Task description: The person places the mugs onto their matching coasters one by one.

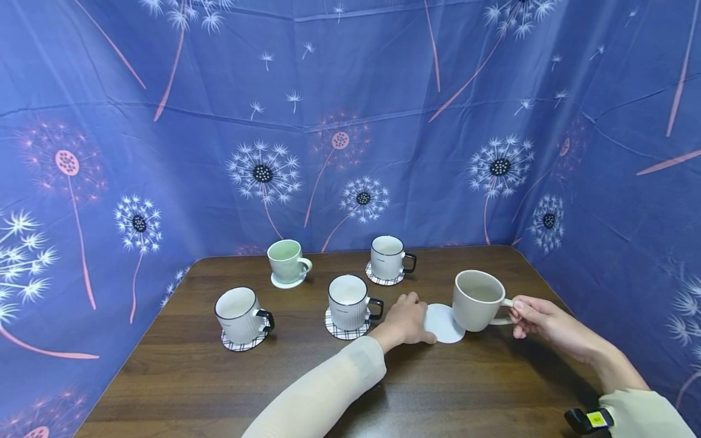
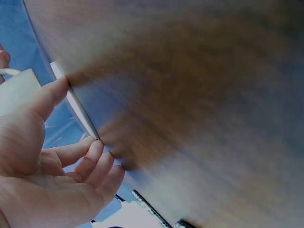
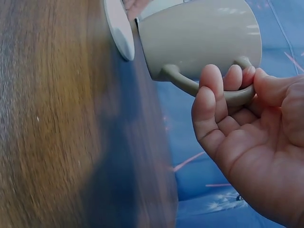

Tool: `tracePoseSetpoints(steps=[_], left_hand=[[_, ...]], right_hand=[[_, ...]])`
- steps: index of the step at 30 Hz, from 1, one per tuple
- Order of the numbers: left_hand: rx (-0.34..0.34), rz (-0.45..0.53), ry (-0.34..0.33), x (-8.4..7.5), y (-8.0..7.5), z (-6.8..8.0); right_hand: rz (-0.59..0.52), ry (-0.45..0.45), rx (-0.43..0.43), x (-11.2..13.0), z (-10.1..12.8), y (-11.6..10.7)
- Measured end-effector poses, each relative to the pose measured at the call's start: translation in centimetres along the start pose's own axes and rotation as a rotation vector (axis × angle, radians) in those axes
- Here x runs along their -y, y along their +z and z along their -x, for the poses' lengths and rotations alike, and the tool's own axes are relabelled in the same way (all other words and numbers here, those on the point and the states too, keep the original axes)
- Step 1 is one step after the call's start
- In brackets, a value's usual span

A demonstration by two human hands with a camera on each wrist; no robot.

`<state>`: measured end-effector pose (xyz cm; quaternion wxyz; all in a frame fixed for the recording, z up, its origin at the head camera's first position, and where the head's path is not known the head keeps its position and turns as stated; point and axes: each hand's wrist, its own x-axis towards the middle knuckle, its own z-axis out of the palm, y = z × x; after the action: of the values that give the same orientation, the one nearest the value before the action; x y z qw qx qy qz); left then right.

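Note:
My right hand (image 1: 539, 319) pinches the handle of a plain beige mug (image 1: 475, 304), which is upright. In the right wrist view, fingers curl through the handle of the mug (image 3: 204, 42) and the thumb presses its outer side; a gap shows between the mug's base and the tabletop. Left of it, a round white coaster (image 1: 442, 323) lies on the table, its right edge overlapped by the mug in the head view. My left hand (image 1: 404, 319) holds the coaster's left side, with thumb and fingertips spread along the rim of the coaster (image 2: 78, 107) in the left wrist view.
Two white ribbed mugs with black handles (image 1: 348, 304) (image 1: 238, 316) stand on checked coasters left of my hands. A third such mug (image 1: 386, 258) and a pale green mug (image 1: 286, 261) stand farther back. Blue dandelion-print cloth (image 1: 350, 79) hangs behind the wooden table (image 1: 181, 389).

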<state>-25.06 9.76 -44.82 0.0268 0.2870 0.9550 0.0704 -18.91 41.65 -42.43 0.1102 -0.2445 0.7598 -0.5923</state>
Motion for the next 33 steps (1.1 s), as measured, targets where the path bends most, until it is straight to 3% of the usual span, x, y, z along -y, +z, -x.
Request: tracePoseSetpoints(steps=[26, 33], left_hand=[[-0.010, 0.015, 0.004, 0.2, 0.4, -0.2], [-0.013, 0.040, 0.002, 0.5, 1.4, -1.1]], right_hand=[[0.001, 0.015, 0.008, -0.8, -2.5, 2.0], [0.017, 0.037, 0.001, -1.0, -3.0, 2.2]])
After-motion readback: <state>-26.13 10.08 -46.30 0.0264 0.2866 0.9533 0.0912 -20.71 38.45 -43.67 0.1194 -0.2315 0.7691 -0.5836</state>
